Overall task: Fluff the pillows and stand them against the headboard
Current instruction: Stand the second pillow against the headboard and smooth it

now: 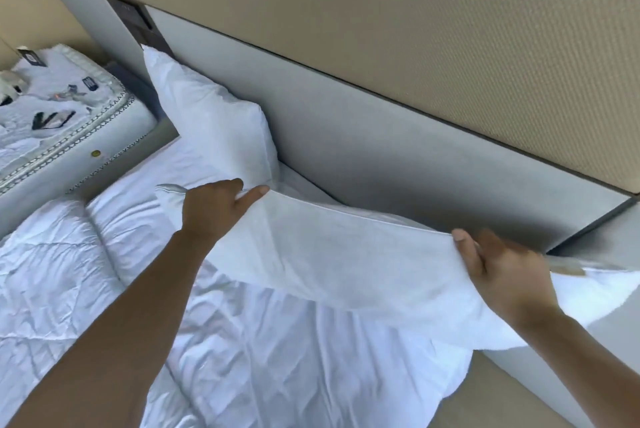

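- While the grey headboard (346, 136) runs the width of the white bed (242, 358), only one pillow stands against it: the far pillow (207, 116), upright at the left end, leaning on the panel.
- Second pillow (346, 261) held clear of the covers, just in front of the headboard's right half. Long axis runs left-right, roughly parallel to the panel.
- Left hand (211, 207) closed over the pillow's left end, thumb on the near face, fingers tucked behind the top edge.
- Right hand (502, 268) pinching the right end, fingers curled over the top seam; the corner beyond it is blurred.
- Pillow sags between the two grips, so it looks mid-shake, fluffing not finished.
- Judgement: the open slot lies beyond the pillow; both hands sit about equally near it, so a push forward and down should seat it.
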